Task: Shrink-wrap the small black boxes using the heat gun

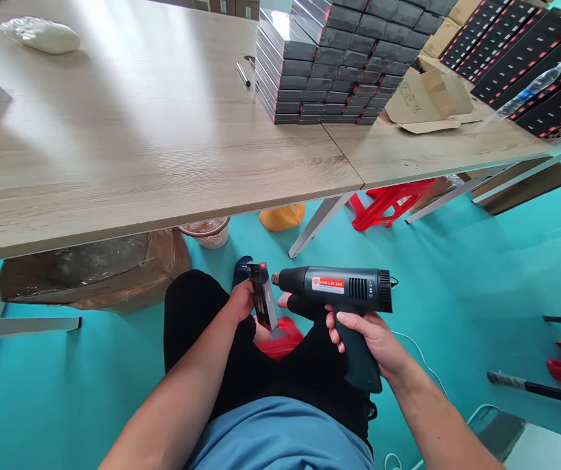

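Observation:
My left hand (pixel 242 301) holds a small black box (pixel 264 295) upright over my lap, below the table's front edge. My right hand (pixel 366 338) grips the handle of a dark green heat gun (pixel 342 290) with a red label. The gun's nozzle points left at the box, almost touching it. A white cord (pixel 420 356) runs from the gun down toward the floor. I sit on a red stool (pixel 280 339), partly hidden by my legs.
A wooden table (pixel 138 150) spans the top of the view. On it stand a tall stack of black boxes (pixel 332 62), a white bag (pixel 40 36), a pen (pixel 242 74), open cardboard (pixel 430 98) and a water bottle (pixel 532 88). Red stools (pixel 388 202) lie on the teal floor.

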`<action>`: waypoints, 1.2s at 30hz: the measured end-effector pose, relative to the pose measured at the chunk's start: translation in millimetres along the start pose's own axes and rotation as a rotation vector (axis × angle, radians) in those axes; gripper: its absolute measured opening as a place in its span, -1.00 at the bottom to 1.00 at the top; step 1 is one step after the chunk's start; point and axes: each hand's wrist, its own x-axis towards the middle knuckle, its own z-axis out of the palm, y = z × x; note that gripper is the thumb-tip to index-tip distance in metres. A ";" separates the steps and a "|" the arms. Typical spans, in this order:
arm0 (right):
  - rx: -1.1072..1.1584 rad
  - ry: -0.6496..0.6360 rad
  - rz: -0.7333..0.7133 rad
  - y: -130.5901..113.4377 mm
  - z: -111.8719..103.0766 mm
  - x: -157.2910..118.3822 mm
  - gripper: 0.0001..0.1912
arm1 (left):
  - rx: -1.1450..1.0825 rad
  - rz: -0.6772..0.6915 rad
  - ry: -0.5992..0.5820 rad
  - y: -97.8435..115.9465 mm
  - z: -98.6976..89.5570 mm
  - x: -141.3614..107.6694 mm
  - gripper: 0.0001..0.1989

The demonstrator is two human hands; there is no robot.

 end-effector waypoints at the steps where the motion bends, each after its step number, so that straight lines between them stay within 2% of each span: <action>1: 0.005 -0.004 -0.005 -4.4 0.3 2.4 -0.57 | 0.015 -0.001 0.001 -1.4 0.2 -0.7 -0.76; 10: -0.103 -0.058 -0.028 -29.8 0.5 16.0 -0.64 | 0.113 0.028 -0.028 -5.5 -0.2 -3.0 -0.69; 15: -0.206 -0.069 -0.035 -39.4 3.6 18.0 -0.69 | 0.112 0.012 0.003 -4.1 -0.3 -2.3 -0.77; 17: -0.261 -0.108 -0.017 -35.4 1.6 14.3 -0.70 | 0.084 0.013 0.015 -1.7 0.2 -2.8 -0.78; 20: -0.404 -0.191 0.088 -19.6 -5.2 3.2 -0.72 | 0.029 0.016 0.036 2.7 0.4 -3.3 -0.77; 23: -0.487 -0.188 0.175 -2.5 -11.3 -10.7 -0.73 | -0.001 0.033 0.047 6.4 0.1 -2.6 -0.75; 26: -0.423 -0.126 0.159 7.9 -12.2 -20.9 -0.70 | -0.034 0.027 0.033 8.8 0.2 -0.5 -0.67; 31: -0.355 -0.123 0.131 20.4 -9.5 -24.7 -0.66 | -0.085 0.024 0.050 12.0 0.0 3.2 -0.61; 34: -0.327 -0.033 0.085 27.2 -11.1 -25.1 -0.65 | -0.111 0.034 0.035 12.9 -1.6 3.5 -0.63; 36: -0.261 -0.051 0.116 29.2 -14.0 -25.1 -0.61 | -0.108 0.062 0.020 12.2 -3.0 3.7 -0.70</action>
